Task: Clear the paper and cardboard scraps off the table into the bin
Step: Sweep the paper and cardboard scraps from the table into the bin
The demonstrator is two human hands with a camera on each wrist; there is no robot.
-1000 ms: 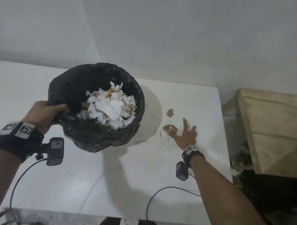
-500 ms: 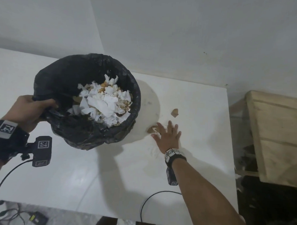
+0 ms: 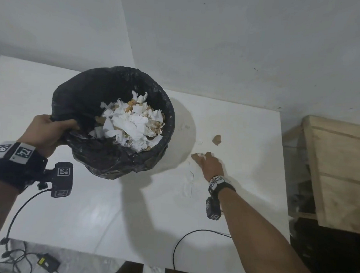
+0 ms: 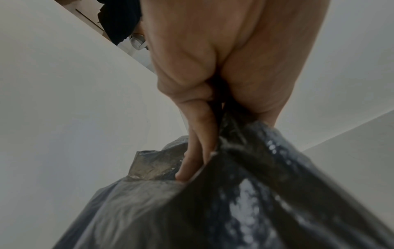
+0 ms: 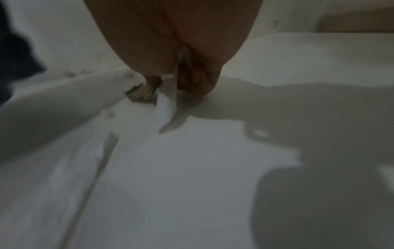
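Nearly there, gathering the last scraps beside the bin.

My left hand (image 3: 46,131) is clamped on the crinkled rim of the round bin lined with a glossy black plastic bag (image 3: 113,158), holding it lifted and tipped toward me above the smooth white worktop (image 3: 90,215) so the mouth sits near the scraps. It is heaped with torn white paper and brown cardboard pieces (image 3: 132,126). My right hand (image 3: 209,165) lies low on the worktop, fingers curled onto a ragged brown cardboard scrap (image 3: 195,156) and a thin white paper strip (image 5: 167,102), which the wrist view shows pinched. Another small brown cardboard piece (image 3: 216,139) lies just beyond, untouched.
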